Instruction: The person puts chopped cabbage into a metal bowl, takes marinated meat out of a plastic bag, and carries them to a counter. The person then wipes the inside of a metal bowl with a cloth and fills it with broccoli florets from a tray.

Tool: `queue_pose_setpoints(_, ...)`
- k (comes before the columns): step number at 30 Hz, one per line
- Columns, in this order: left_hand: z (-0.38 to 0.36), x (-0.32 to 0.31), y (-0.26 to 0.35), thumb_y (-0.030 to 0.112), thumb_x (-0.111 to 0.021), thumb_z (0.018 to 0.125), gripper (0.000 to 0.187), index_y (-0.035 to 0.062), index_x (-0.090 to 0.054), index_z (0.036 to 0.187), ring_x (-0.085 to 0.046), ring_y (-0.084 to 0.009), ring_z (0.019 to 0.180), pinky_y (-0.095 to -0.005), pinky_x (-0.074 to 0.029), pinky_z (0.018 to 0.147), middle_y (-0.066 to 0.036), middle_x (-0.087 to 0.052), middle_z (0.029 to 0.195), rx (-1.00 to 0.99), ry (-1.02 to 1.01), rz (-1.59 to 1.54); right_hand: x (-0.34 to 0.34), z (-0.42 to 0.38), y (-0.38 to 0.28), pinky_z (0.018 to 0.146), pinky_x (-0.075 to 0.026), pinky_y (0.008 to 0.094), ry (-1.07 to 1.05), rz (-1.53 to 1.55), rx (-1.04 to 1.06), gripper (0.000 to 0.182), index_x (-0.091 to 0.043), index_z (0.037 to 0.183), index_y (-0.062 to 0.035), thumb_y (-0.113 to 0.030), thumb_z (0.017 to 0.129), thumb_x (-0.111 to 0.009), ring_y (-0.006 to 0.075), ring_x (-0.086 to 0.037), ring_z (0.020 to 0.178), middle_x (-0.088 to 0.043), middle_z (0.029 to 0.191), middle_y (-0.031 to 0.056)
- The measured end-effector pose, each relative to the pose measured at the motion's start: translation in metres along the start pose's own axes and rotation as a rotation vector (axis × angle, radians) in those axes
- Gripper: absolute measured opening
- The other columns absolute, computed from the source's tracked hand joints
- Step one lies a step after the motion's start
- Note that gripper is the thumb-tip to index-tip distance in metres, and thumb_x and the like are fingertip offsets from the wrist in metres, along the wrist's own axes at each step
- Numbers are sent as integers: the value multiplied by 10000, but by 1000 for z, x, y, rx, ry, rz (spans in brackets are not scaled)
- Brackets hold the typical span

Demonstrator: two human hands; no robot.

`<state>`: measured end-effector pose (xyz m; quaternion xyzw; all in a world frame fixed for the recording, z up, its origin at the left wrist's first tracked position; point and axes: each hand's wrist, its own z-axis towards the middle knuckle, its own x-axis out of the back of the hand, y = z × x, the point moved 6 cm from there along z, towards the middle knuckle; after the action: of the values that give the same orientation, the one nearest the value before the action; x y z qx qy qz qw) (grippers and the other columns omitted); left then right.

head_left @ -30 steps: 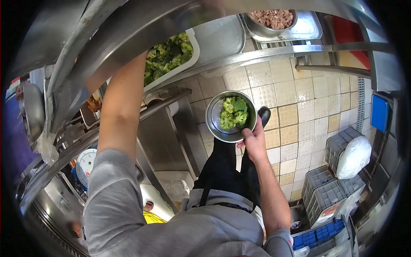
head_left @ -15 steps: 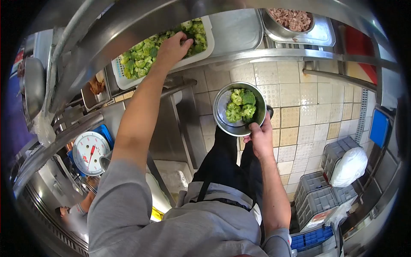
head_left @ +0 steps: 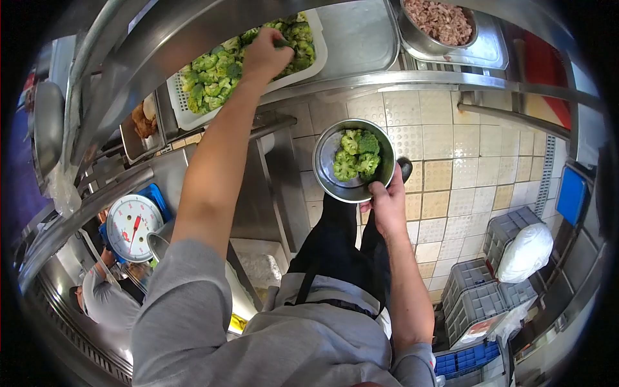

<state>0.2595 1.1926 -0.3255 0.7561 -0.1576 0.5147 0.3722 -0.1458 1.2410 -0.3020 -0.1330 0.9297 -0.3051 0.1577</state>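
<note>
My right hand (head_left: 388, 205) grips the rim of a round steel bowl (head_left: 322, 173), thumb on the inside edge. Several green broccoli florets (head_left: 356, 155) lie together in the bowl, over the floor and my legs. My left hand (head_left: 266, 54) reaches up into a white perforated basket (head_left: 187, 120) full of broccoli (head_left: 213, 80). Its fingers are closed on a dark green broccoli floret (head_left: 282, 44), partly hidden by the hand.
Beside the basket lies a flat metal tray (head_left: 358, 35). A pot of chopped meat (head_left: 438, 20) stands at the upper right. A dial scale (head_left: 134, 228) is at left, a co-worker (head_left: 106, 300) below it. Grey crates (head_left: 474, 293) stand at lower right.
My left hand has turned and lifted slightly, now with a floret showing in its fingers. The bowl has shifted a little left and up. The co-worker at lower left has moved.
</note>
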Motion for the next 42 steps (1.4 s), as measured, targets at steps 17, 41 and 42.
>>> queue_pose_setpoints(17,-102,61,103,312,-722,943,449,66,-639,1310,-700,-292,1067,-386,-562,897,-180,-712,1156,-256,223,-321,2,8,-13,452,-551,253,-31,-11,50,636,-344,1488,-74,81,880,-447,149,-638,699,-606,1109,124)
queue_pose_setpoints(41,89,16,-33,392,-646,936,568,124,-552,1428,-661,-319,1175,-443,-519,1009,-169,-691,1246,-246,140,413,24,8,4,444,-540,240,42,-34,35,634,-342,1490,-89,65,884,-444,140,-624,654,-605,1140,139)
queue_pose_setpoints(42,96,11,-31,397,-649,928,616,153,-503,1475,-644,-325,1206,-450,-505,1032,-170,-674,1281,-247,199,559,23,10,6,444,-540,240,42,-35,37,634,-342,1490,-89,65,884,-444,140,-624,654,-605,1140,139)
